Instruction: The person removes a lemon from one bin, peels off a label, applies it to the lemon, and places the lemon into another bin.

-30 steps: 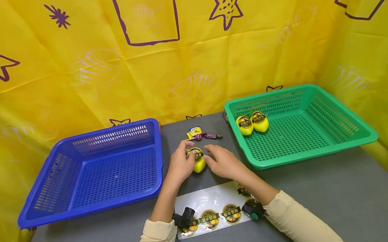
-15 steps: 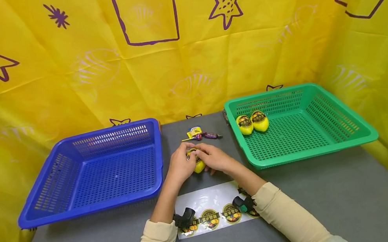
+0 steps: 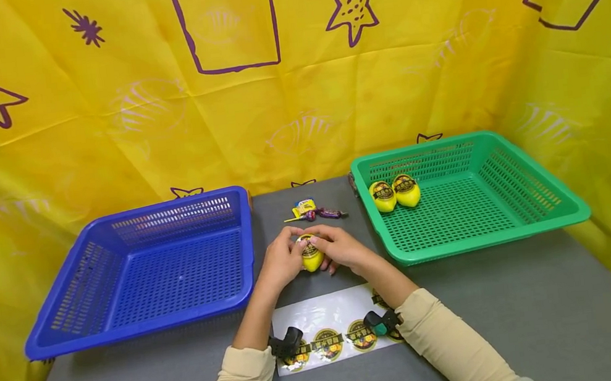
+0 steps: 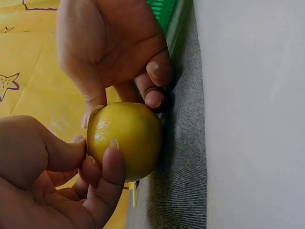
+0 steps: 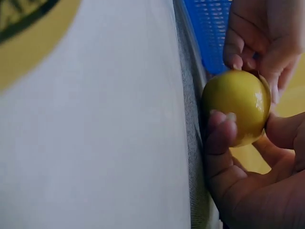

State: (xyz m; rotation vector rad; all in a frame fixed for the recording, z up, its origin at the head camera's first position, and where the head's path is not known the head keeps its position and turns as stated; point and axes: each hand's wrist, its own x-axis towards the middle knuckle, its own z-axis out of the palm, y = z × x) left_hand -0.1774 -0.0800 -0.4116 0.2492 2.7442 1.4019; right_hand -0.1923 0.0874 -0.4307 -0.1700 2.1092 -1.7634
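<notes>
A yellow lemon [image 3: 313, 263] rests upright on the table between my two hands, with a round black-and-gold sticker [image 3: 308, 249] on its upper face. My left hand [image 3: 281, 259] holds it from the left, thumb on the sticker. From the right, my right hand [image 3: 343, 250] curls its fingers round the lemon and presses its thumb on the sticker. In the left wrist view, a sticker edge [image 4: 96, 109] stands slightly off the lemon's skin [image 4: 136, 138]. The right wrist view shows several fingertips against the lemon [image 5: 233, 98].
A sheet of stickers [image 3: 326, 312] lies in front, under my wrists. At left stands a blue basket [image 3: 144, 331]; at right, a green basket [image 3: 489, 238] contains two stickered lemons [image 3: 406, 192]. Behind my hands lie a lollipop [image 3: 309, 215] and wrapped candies [image 3: 331, 212].
My right hand has moved left from beside the lemon onto it, and its thumb has come down on the sticker. My left hand has stayed at the lemon.
</notes>
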